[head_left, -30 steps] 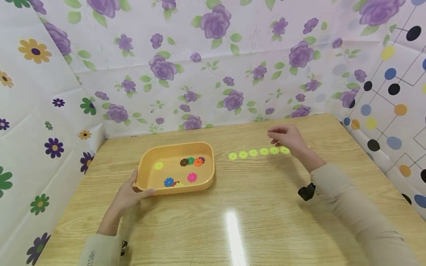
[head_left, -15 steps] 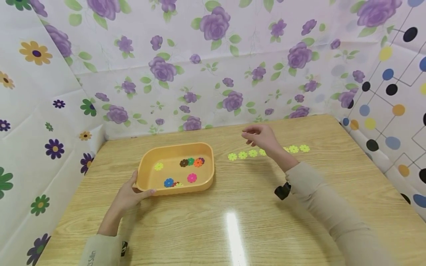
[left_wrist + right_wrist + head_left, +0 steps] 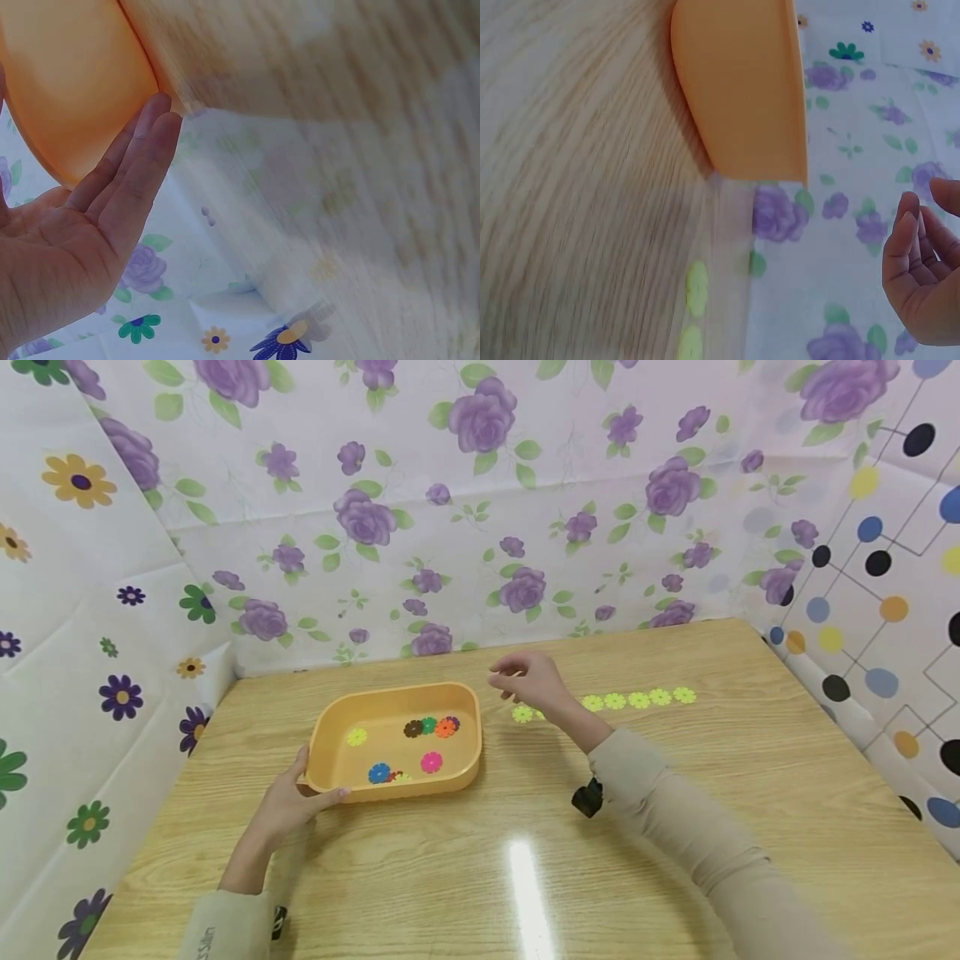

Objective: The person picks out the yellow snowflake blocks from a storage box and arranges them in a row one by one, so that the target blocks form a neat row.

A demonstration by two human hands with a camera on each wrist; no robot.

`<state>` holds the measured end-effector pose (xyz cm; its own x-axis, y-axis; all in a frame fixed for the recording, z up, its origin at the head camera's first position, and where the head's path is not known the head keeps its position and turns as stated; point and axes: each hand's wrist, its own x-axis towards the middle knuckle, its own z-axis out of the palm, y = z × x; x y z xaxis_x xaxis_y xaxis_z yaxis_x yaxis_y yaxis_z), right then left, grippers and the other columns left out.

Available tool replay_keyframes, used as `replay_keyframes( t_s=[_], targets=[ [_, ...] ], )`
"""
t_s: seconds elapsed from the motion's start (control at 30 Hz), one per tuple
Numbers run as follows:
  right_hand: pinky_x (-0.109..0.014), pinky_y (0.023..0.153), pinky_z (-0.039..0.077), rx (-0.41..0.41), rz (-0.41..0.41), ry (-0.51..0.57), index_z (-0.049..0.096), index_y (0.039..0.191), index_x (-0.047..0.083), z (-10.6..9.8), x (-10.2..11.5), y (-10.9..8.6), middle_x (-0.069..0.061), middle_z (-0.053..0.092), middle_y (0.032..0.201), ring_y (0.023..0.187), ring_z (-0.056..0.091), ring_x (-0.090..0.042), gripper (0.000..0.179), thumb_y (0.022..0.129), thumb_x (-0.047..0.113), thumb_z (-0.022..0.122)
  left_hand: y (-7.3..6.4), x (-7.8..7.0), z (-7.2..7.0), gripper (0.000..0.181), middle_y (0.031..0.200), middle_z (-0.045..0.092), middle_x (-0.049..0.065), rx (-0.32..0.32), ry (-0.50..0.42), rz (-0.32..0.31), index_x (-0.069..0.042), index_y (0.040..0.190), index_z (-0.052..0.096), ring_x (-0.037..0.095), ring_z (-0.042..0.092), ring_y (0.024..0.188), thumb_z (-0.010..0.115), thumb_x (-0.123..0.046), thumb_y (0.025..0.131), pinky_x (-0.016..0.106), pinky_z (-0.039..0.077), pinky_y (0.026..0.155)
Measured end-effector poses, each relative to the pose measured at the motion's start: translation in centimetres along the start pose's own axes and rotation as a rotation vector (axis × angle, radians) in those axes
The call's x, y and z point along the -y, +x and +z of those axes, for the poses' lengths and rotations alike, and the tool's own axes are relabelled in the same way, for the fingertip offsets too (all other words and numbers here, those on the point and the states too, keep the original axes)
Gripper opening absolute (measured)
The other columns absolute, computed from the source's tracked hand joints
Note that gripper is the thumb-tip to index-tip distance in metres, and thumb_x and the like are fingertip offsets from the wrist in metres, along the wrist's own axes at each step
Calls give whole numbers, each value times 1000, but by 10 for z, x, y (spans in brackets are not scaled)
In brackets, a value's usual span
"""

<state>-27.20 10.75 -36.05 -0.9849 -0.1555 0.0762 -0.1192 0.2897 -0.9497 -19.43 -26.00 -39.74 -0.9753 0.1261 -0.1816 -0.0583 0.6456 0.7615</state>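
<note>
An orange plastic basin [image 3: 397,687] stands on the table, with several flower-shaped discs inside, among them a blue disc [image 3: 379,773], a pink disc [image 3: 431,762] and a brown disc [image 3: 413,728]. My left hand [image 3: 285,806] holds its front left corner, thumb along the front side and fingers [image 3: 139,161] against the left side. Just right of the basin, my right hand [image 3: 532,683] hovers over the table. Its fingers are loosely bent, and the right wrist view shows nothing between them. Below and beyond it runs a row of yellow-green discs [image 3: 639,700], partly hidden by that hand.
The wooden table [image 3: 420,877] meets a flowered cloth wall [image 3: 450,552] at the back. More patterned sheets close off the left and right sides. A black wrist camera [image 3: 588,797] hangs under the right sleeve.
My right hand has moved left, from above the right part of the disc row to near the basin's right side. The left hand and basin have stayed in place.
</note>
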Motion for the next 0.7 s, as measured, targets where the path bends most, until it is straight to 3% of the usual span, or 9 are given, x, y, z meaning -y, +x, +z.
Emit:
replay_keyframes(
  t_s=[0.1,0.37,0.53,0.7],
  targets=[
    [-29,57,50,11,-9,-9,65,105,2,16,4,2,-11,64,87,73,63,-30,25,84,14,67,0,1,0,105,105,59,22,-2,2,4,-4,146,-4,20,57,82,71,-36,79,34,48,60],
    [-37,62,51,48,-59,-34,64,108,0,56,13,6,-10,64,86,77,63,-33,29,82,12,68,1,0,-1,105,118,51,30,-1,13,6,-2,145,-5,27,57,93,69,-38,80,33,48,66],
    [-25,57,48,63,-106,-90,65,107,2,77,17,7,-8,64,86,79,60,-23,30,81,15,70,1,0,-2,104,117,52,29,2,11,5,-3,145,-5,24,58,90,69,-37,80,34,48,65],
    [-20,58,44,74,-107,-141,65,109,3,98,18,9,-6,64,88,80,58,-17,33,80,18,71,0,-1,-1,104,115,53,28,1,15,12,-3,145,-4,24,58,88,70,-36,80,34,48,64]
  ],
)
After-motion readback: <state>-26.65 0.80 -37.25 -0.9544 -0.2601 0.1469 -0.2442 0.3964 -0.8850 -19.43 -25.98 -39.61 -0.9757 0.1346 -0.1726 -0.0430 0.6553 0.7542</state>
